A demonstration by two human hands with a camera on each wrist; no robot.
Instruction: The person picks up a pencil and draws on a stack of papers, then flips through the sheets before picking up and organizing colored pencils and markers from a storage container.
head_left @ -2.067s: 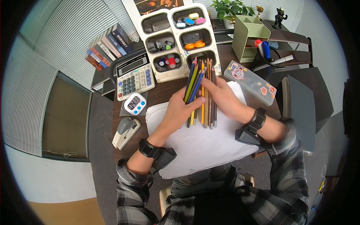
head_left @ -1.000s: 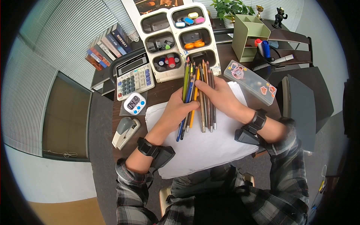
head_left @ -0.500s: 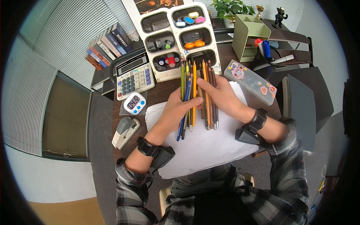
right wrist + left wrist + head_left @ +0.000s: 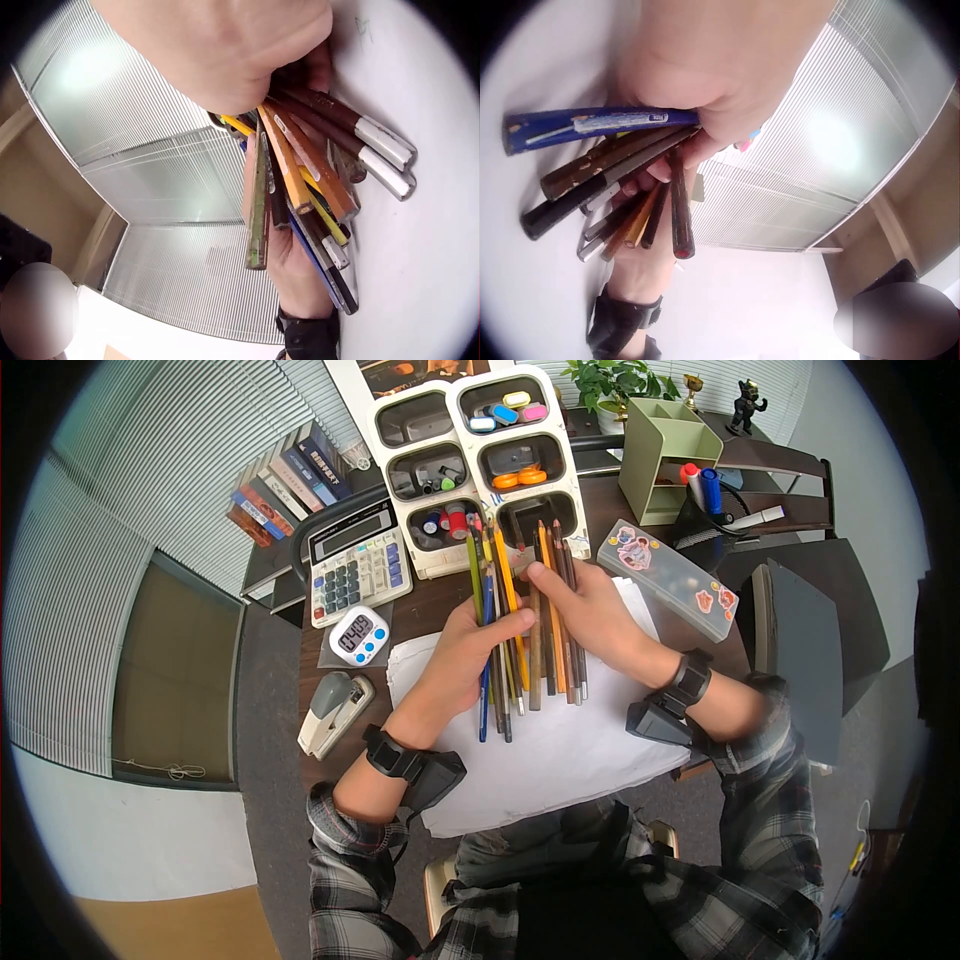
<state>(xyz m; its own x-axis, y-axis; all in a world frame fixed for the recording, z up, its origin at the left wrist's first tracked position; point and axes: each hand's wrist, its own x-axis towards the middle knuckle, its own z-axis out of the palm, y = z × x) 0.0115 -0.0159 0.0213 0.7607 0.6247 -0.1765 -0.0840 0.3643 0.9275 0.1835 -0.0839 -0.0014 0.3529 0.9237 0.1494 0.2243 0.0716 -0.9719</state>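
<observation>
Over the white paper, the left hand grips several pencils, among them a blue pencil and a green one at its left side. The right hand holds another bunch beside it, with an orange pencil and dark ones. Their tips point toward the white organizer. In the left wrist view the blue pencil and dark pencil ends stick out below the left palm. In the right wrist view an orange pencil and silver-ended dark pencils stick out under the right hand.
A white organizer with erasers and small items stands behind the hands. At the left are a calculator, a timer and a stapler. A stickered case, a green holder and markers are at the right.
The left hand's pencils have shifted left and spread, and the gap between the two bunches' tips has widened. Both hands keep hold of pencils; the right hand has hardly moved.
</observation>
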